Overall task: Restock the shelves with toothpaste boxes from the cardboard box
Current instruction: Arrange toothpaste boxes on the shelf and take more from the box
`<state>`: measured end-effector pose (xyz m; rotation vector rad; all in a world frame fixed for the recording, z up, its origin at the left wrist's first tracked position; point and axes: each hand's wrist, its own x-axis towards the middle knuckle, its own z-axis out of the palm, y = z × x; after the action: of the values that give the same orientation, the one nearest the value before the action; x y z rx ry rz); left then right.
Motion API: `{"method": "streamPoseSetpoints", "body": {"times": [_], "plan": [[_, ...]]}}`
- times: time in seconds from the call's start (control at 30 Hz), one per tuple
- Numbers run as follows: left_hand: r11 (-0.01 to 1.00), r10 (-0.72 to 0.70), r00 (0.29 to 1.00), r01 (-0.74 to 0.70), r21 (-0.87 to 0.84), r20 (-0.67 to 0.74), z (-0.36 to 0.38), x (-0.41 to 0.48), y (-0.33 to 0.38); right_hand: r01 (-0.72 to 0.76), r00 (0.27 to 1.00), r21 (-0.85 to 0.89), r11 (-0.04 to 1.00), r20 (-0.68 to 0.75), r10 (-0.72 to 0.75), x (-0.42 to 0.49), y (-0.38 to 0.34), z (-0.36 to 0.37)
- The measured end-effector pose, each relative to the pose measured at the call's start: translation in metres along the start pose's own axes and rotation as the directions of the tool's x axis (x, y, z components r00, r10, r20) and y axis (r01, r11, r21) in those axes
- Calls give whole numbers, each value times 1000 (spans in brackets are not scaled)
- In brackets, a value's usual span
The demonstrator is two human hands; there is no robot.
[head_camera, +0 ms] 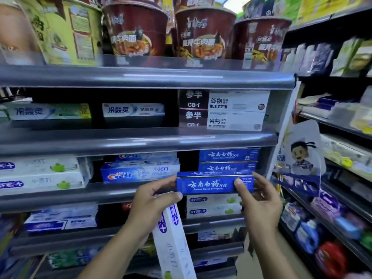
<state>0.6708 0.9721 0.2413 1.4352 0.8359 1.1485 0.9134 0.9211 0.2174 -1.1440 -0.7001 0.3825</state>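
Shop shelving in grey metal, packed with toothpaste, fills the view on every side. Nearest, a long white toothpaste box (173,244) hangs downward from the left hand (153,200), apparently held in reserve for a later slot. The same hand's thumb and fingers also pinch the left end of a blue toothpaste box (209,185), while the right hand (259,200) pinches its right end between thumb and fingertips. Gripped at both ends, the box lies level with its printed face outward, just in front of the shelf edge (70,193). That looks like lining it up to slide in flat and front-facing. Directly behind it sits a stack of matching blue boxes (228,161), so the slot is probably chosen by brand. Crest boxes (138,171) lie just to the left of that stack. Farther up, instant noodle cups (203,33) crowd the top shelf. No cardboard box is in view.
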Motion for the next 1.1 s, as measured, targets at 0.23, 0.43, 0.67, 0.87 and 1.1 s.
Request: {"method": "streamPoseSetpoints", "body": {"times": [0.23,0.43,0.67,0.87,1.1], "plan": [[998,-29,1000,29,58,-5,51,30,-3,60,998,-75,995,6,-59,59,19,-24],[996,-29,998,33,84,-49,70,42,-7,49,998,-69,996,53,-45,88,33,-30],[990,16,994,-1,139,-111,79,49,-3,55,997,-51,997,55,-52,99,33,-29],[988,8,991,13,153,-137,79,54,-7,131,988,-72,989,97,-124,107,37,-24],[981,8,987,23,190,-162,82,61,-9,174,982,-127,977,94,-163,108,36,-18]]}}
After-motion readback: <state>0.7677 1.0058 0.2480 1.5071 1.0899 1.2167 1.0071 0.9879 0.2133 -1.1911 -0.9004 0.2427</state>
